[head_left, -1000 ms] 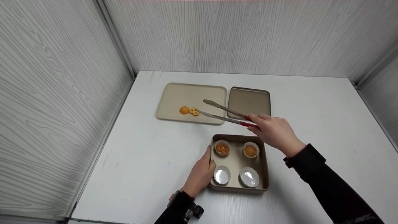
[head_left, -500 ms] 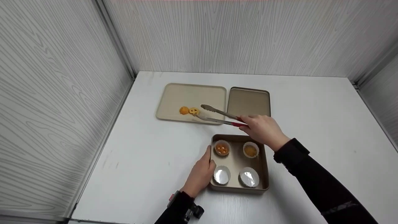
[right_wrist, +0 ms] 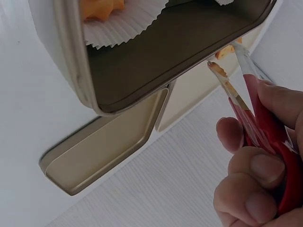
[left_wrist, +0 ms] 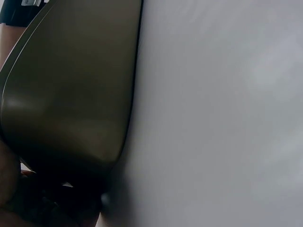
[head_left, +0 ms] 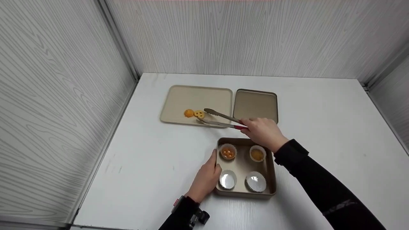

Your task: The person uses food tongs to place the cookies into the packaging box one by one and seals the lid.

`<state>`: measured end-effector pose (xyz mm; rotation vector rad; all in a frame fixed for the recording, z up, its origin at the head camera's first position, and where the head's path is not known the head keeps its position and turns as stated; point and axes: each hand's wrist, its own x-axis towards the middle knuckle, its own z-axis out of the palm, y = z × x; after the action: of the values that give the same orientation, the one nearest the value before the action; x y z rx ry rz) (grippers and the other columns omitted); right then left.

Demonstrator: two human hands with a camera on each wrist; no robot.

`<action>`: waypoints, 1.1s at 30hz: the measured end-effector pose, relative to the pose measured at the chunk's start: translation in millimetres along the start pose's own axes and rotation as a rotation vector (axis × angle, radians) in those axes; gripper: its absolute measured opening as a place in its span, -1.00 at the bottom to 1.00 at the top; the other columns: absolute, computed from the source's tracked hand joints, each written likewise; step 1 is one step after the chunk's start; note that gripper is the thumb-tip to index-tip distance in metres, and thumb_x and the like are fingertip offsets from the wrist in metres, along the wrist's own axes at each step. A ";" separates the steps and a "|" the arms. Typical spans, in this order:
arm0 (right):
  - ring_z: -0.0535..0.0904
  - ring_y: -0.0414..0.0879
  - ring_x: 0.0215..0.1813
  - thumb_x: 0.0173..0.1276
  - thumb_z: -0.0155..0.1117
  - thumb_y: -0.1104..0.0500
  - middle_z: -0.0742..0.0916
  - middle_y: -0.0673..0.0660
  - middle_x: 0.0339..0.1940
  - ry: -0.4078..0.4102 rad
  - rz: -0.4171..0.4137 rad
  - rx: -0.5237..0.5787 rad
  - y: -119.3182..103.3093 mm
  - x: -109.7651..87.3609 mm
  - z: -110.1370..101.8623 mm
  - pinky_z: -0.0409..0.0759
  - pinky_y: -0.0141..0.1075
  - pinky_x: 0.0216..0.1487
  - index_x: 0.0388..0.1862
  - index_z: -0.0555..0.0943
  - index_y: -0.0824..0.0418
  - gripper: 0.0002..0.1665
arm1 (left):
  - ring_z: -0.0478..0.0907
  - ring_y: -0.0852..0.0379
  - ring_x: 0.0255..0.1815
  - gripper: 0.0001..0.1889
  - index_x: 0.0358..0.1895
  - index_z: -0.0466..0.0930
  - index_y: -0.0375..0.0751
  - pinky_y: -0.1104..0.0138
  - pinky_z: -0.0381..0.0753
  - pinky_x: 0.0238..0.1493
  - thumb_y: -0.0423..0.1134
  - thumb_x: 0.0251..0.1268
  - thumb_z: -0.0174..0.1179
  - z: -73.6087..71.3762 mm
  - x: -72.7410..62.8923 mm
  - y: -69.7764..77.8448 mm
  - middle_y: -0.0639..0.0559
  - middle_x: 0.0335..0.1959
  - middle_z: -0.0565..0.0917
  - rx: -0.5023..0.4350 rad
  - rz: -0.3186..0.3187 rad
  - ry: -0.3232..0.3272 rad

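My right hand (head_left: 266, 132) holds red-handled metal tongs (head_left: 220, 115) over the beige tray (head_left: 182, 94). The tongs' arms are spread, their tips by a pretzel-shaped yellow cookie (head_left: 199, 114). An orange cookie (head_left: 189, 113) lies beside it. At the near side, my left hand (head_left: 204, 179) holds the left wall of a square baking tin (head_left: 243, 194). In the tin, a paper cup (head_left: 235, 149) contains a brown pretzel-shaped piece, and another paper cup (head_left: 264, 150) an orange piece. Two front paper cups (head_left: 228, 180) have nothing in them. The left wrist view shows mainly the tin's outer wall (left_wrist: 71, 94).
A shallow brown square tray (head_left: 255, 102) lies just right of the beige tray, partly behind the right hand. Everything stands on a white table (head_left: 143, 166), with pale wood-grain panels (head_left: 243, 38) at the back and sides.
My right hand has moved left and slightly lower with the tongs, whose tips now sit to either side of the pretzel-shaped cookie's right end. The left hand and tin have stayed put.
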<state>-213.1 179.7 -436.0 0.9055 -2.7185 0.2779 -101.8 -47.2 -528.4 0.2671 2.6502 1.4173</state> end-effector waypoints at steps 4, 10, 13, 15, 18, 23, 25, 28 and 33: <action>0.65 0.24 -0.47 0.38 0.41 0.08 0.71 0.19 -0.46 0.003 -0.010 -0.014 -1.8 4.3 3.9 0.57 0.13 -0.53 -0.11 0.67 0.24 -0.74 | 0.30 -0.11 0.52 -0.35 0.61 0.01 -0.42 0.04 0.33 0.48 -0.26 0.54 -0.18 0.1 -0.2 -0.5 -0.25 0.57 0.25 -0.005 -0.002 -0.003; 0.65 0.25 -0.44 0.38 0.42 0.07 0.70 0.19 -0.43 0.011 -0.008 -0.023 -4.1 9.4 7.0 0.57 0.13 -0.52 -0.04 0.68 0.23 -0.71 | 0.28 -0.11 0.53 -0.34 0.61 -0.01 -0.43 0.05 0.31 0.49 -0.26 0.54 -0.19 0.6 -0.4 -0.2 -0.26 0.57 0.24 -0.017 -0.002 -0.011; 0.66 0.23 -0.44 0.39 0.41 0.09 0.72 0.19 -0.43 0.019 -0.010 -0.029 -5.3 11.5 7.4 0.59 0.11 -0.51 -0.06 0.70 0.23 -0.73 | 0.30 -0.10 0.52 -0.34 0.61 0.00 -0.43 0.05 0.33 0.48 -0.25 0.53 -0.19 0.9 -0.6 -0.9 -0.25 0.57 0.25 -0.003 0.001 -0.005; 0.66 0.22 -0.44 0.39 0.41 0.09 0.74 0.18 -0.44 0.027 -0.013 -0.031 -6.2 12.6 7.2 0.60 0.10 -0.50 -0.07 0.71 0.22 -0.74 | 0.32 -0.09 0.51 -0.34 0.61 0.01 -0.42 0.04 0.36 0.46 -0.25 0.52 -0.19 0.9 -0.6 -1.2 -0.25 0.56 0.27 0.007 0.003 0.001; 0.67 0.21 -0.45 0.37 0.42 0.11 0.75 0.18 -0.44 0.036 -0.020 -0.037 -7.1 13.2 7.1 0.60 0.10 -0.51 -0.07 0.72 0.23 -0.75 | 0.32 -0.10 0.50 -0.34 0.61 0.01 -0.42 0.04 0.36 0.46 -0.25 0.52 -0.19 0.9 -0.4 -1.2 -0.25 0.55 0.28 0.012 0.005 0.004; 0.66 0.20 -0.47 0.37 0.43 0.11 0.74 0.17 -0.45 0.056 -0.027 -0.058 -6.5 10.6 8.1 0.59 0.08 -0.53 -0.06 0.72 0.22 -0.75 | 0.32 -0.11 0.51 -0.35 0.61 0.02 -0.43 0.04 0.35 0.46 -0.27 0.53 -0.18 0.5 -0.2 0.2 -0.26 0.55 0.27 0.003 0.007 0.003; 0.65 0.18 -0.49 0.36 0.44 0.11 0.74 0.16 -0.46 0.074 -0.032 -0.073 -5.4 8.7 9.2 0.57 0.07 -0.55 -0.04 0.72 0.20 -0.74 | 0.33 -0.11 0.50 -0.35 0.61 0.02 -0.43 0.03 0.36 0.46 -0.27 0.53 -0.18 0.3 -0.3 0.4 -0.26 0.55 0.28 0.002 0.006 0.004; 0.63 0.15 -0.53 0.35 0.45 0.11 0.73 0.15 -0.46 0.098 -0.044 -0.097 -2.9 4.7 11.2 0.55 0.04 -0.59 -0.04 0.72 0.19 -0.73 | 0.34 -0.12 0.50 -0.35 0.61 0.02 -0.43 0.03 0.37 0.45 -0.26 0.53 -0.17 0.2 -0.5 0.4 -0.26 0.55 0.28 0.001 0.002 0.007; 0.62 0.13 -0.54 0.33 0.47 0.13 0.73 0.14 -0.43 0.147 -0.057 -0.092 2.5 -4.0 13.1 0.54 0.02 -0.60 0.00 0.72 0.18 -0.71 | 0.35 -0.13 0.49 -0.34 0.61 0.02 -0.41 0.03 0.37 0.45 -0.26 0.53 -0.17 0.1 -0.7 0.2 -0.26 0.55 0.28 0.001 -0.005 0.007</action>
<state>-214.0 180.4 -449.9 0.8981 -2.5447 0.1979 -101.1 -47.2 -528.3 0.2554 2.6547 1.4185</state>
